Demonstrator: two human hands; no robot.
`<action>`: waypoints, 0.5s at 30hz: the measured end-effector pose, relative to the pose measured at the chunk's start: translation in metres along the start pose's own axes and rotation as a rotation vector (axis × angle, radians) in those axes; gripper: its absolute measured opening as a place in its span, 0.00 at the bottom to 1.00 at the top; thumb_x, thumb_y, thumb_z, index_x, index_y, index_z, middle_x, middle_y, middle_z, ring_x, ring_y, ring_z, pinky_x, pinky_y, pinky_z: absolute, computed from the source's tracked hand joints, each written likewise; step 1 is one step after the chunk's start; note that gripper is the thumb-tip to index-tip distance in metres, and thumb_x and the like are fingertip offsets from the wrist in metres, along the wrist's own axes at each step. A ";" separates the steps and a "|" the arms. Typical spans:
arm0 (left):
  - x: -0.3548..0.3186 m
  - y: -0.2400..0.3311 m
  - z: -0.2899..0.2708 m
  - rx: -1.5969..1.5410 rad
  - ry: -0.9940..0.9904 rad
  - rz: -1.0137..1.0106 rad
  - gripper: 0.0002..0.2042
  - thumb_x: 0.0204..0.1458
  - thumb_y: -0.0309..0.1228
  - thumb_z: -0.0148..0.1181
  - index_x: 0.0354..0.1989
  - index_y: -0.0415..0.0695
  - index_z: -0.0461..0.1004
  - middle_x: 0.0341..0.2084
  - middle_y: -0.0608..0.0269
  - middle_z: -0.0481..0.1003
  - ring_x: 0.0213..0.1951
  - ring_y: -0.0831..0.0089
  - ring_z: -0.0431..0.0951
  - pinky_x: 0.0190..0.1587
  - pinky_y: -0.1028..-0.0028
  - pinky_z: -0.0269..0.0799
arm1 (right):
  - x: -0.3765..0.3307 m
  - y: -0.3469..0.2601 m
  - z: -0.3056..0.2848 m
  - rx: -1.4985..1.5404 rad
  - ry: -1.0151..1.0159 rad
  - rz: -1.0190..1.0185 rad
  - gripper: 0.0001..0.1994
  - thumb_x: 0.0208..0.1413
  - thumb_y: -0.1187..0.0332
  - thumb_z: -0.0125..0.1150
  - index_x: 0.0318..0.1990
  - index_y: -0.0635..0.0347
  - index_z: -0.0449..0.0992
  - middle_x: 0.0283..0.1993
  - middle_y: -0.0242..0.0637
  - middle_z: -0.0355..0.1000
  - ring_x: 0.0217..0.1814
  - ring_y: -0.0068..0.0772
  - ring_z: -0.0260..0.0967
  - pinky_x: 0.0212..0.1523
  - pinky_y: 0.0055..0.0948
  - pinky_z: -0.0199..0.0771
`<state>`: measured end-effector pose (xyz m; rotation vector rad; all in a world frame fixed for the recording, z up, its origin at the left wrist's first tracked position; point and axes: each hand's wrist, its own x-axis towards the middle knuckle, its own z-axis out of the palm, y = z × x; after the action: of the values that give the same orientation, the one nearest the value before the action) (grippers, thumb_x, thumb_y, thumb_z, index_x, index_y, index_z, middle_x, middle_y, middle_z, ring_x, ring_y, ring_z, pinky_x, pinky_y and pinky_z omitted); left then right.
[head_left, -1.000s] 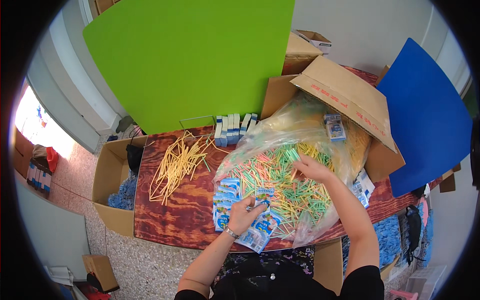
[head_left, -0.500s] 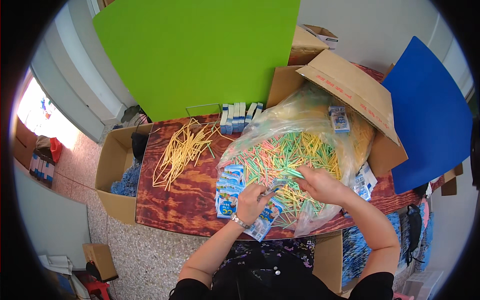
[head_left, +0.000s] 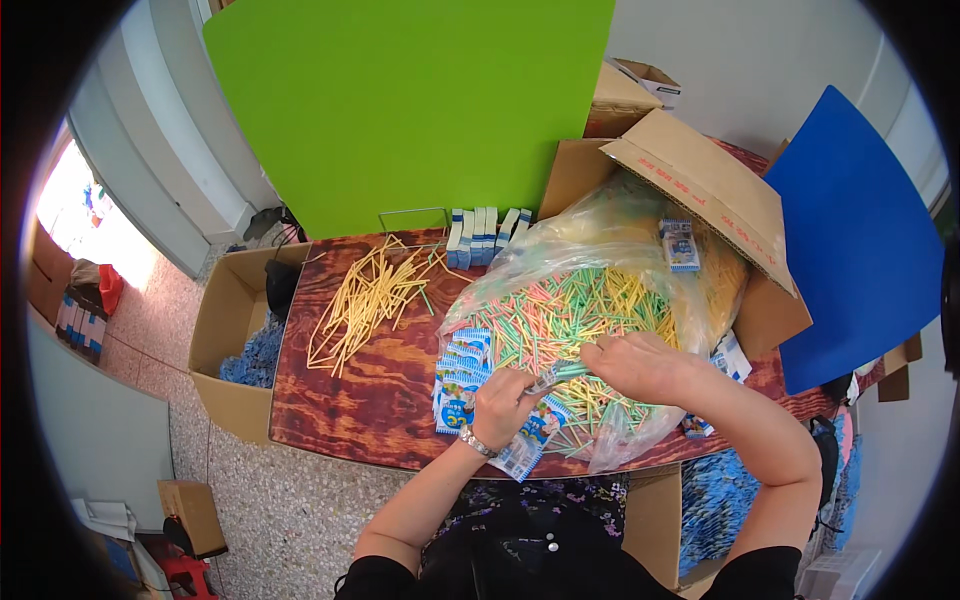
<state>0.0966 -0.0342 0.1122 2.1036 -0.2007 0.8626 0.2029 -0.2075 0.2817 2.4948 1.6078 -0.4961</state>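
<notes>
My left hand (head_left: 500, 408), with a metal-banded watch on its wrist, pinches the mouth of a small see-through packet (head_left: 546, 381). My right hand (head_left: 640, 366) is closed on a few pale green sticks (head_left: 572, 370), whose ends meet the packet's mouth; how far in they reach is hard to see. Under both hands spreads a heap of thin pink, green and yellow sticks (head_left: 570, 310) in a large clear plastic bag (head_left: 530, 262). A fanned stack of flat blue-and-white packets (head_left: 462, 385) lies left of my left hand, and more packets (head_left: 533, 437) lie below it.
Loose long yellow sticks (head_left: 368, 305) lie on the red-brown table (head_left: 330, 425). Behind stand blue-and-white bundles (head_left: 485, 238) by a wire rack (head_left: 412, 212). A cardboard box (head_left: 710, 180) holds the bag's rear. Green (head_left: 400, 110) and blue (head_left: 850, 230) boards flank it.
My right hand has moved slightly left, bringing the green sticks to the packet's mouth. My left hand keeps its grip. The whole view has shifted a little.
</notes>
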 end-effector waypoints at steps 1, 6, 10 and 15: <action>0.001 0.000 -0.001 0.001 0.001 0.000 0.12 0.37 0.23 0.70 0.31 0.40 0.75 0.26 0.58 0.76 0.30 0.61 0.76 0.31 0.67 0.72 | 0.002 -0.002 -0.005 -0.001 0.000 -0.001 0.07 0.53 0.74 0.47 0.38 0.66 0.67 0.34 0.55 0.73 0.40 0.54 0.75 0.38 0.46 0.75; 0.010 0.006 -0.003 0.052 0.012 0.190 0.15 0.36 0.19 0.67 0.36 0.39 0.75 0.31 0.57 0.75 0.33 0.60 0.76 0.35 0.67 0.73 | 0.012 -0.001 -0.017 0.011 -0.276 0.064 0.10 0.55 0.72 0.47 0.37 0.66 0.76 0.37 0.53 0.76 0.42 0.50 0.76 0.40 0.45 0.75; 0.011 0.005 0.001 0.069 0.020 0.207 0.16 0.36 0.19 0.67 0.37 0.39 0.75 0.32 0.58 0.75 0.33 0.61 0.76 0.36 0.67 0.73 | 0.018 0.005 -0.018 0.008 -0.373 0.078 0.11 0.58 0.66 0.54 0.39 0.67 0.73 0.34 0.54 0.75 0.40 0.54 0.75 0.39 0.48 0.74; 0.016 0.008 0.001 -0.053 0.087 0.053 0.12 0.39 0.25 0.71 0.30 0.40 0.74 0.25 0.59 0.73 0.28 0.63 0.74 0.30 0.68 0.71 | 0.018 -0.012 -0.036 0.089 -0.069 -0.055 0.17 0.55 0.60 0.62 0.44 0.65 0.71 0.30 0.48 0.75 0.34 0.52 0.75 0.35 0.44 0.73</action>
<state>0.1057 -0.0376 0.1275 2.0149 -0.2320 0.9686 0.2063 -0.1771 0.3105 2.4718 1.6680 -0.6678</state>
